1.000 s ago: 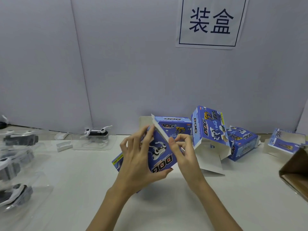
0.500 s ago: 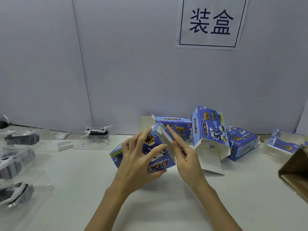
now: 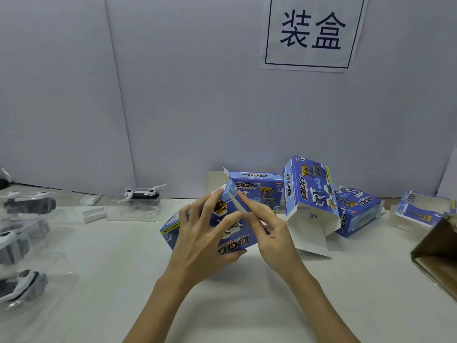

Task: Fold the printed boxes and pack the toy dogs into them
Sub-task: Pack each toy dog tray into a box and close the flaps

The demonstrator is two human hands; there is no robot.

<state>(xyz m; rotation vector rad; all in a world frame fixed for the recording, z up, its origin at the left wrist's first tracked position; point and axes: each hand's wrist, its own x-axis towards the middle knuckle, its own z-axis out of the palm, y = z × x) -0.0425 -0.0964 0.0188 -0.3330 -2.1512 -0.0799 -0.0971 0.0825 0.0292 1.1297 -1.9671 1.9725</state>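
We saw the blue printed cardboard DOG box (image 3: 230,233) held just above the white table (image 3: 247,305), centre. The left hand (image 3: 202,243) gripped its front face, fingers curled round it. The right hand (image 3: 269,231) pressed the white end flap (image 3: 238,203), apparently pinching it. More blue boxes (image 3: 309,191) stood behind; toy dogs in clear trays (image 3: 142,195) sat left.

On the table (image 3: 247,305), the held box (image 3: 232,233) sits centre, between the left hand (image 3: 202,241) and right hand (image 3: 269,231). More boxes (image 3: 309,191) stand behind and right of it. Toy dogs (image 3: 146,194) lie far left; a carton (image 3: 437,251) sits at the right edge.
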